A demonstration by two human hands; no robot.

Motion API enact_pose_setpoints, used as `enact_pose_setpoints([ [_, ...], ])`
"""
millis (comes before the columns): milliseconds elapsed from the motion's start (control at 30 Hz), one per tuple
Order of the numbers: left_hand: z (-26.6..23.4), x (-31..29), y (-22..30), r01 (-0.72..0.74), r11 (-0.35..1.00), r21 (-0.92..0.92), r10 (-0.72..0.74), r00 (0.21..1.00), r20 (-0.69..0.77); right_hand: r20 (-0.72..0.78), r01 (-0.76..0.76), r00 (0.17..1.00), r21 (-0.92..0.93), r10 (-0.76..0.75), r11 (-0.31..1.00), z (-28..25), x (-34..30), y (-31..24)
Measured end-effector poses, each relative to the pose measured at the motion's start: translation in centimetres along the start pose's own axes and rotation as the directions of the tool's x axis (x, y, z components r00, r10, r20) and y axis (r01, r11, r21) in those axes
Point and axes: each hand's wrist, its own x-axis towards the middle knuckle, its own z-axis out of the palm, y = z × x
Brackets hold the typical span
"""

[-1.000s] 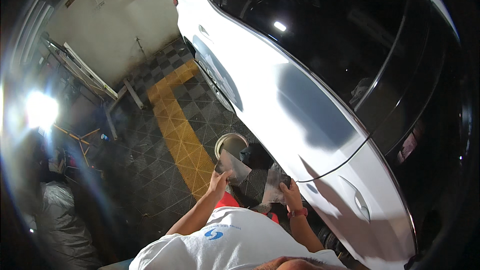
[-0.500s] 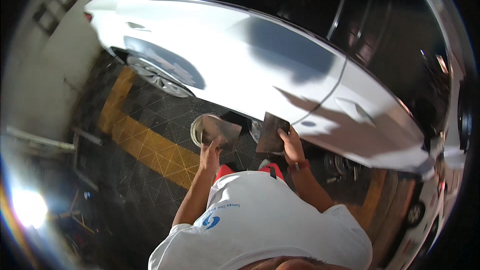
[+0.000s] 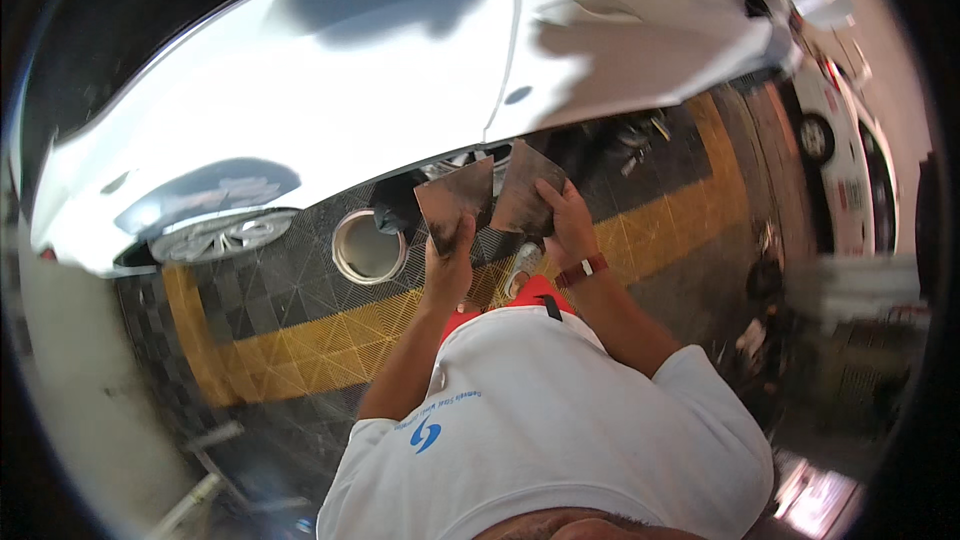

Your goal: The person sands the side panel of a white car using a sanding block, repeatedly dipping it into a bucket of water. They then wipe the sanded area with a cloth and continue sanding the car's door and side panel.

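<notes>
My left hand grips a thin, flat, brownish-grey square plate by its lower edge, thumb lying on its face. In my right hand is a second thin plate of similar size and colour, darker and smudged toward the bottom. Both are held up before me, tilted, their inner edges close together. Left of my left hand a round white bucket stands on the floor; its inside looks pale. Beyond the plates, the white car shows grey patches on its door and over the wheel arch.
A dark bundle lies against the bucket's rim. The floor is black grid tile with a yellow band. My shoe is below the right plate. Metal bars lie at lower left; another white vehicle stands far right.
My view has swung right, so the car and bucket sit further left in the picture. The two plates have come closer together, and the left one no longer overlaps the bucket.
</notes>
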Motion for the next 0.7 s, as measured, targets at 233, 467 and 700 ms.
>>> enact_pose_setpoints([
  [233,5.0,-4.1,-2.8,-0.200,0.928,0.315,0.102,0.948,0.302,-0.174,0.117,0.979,0.082,-0.101,0.990,-6.2,-5.7,0.8],
  [467,16.2,-11.5,-2.7,-0.408,0.879,0.246,0.122,0.692,0.712,-0.334,0.378,0.849,-0.161,-0.410,0.912,-21.3,-11.6,0.2],
  [700,30.3,-23.8,-5.2,-0.427,0.832,0.355,-0.130,0.471,0.872,-0.299,0.375,0.702,-0.616,-0.646,0.693,-34.6,-30.7,-10.7],
])
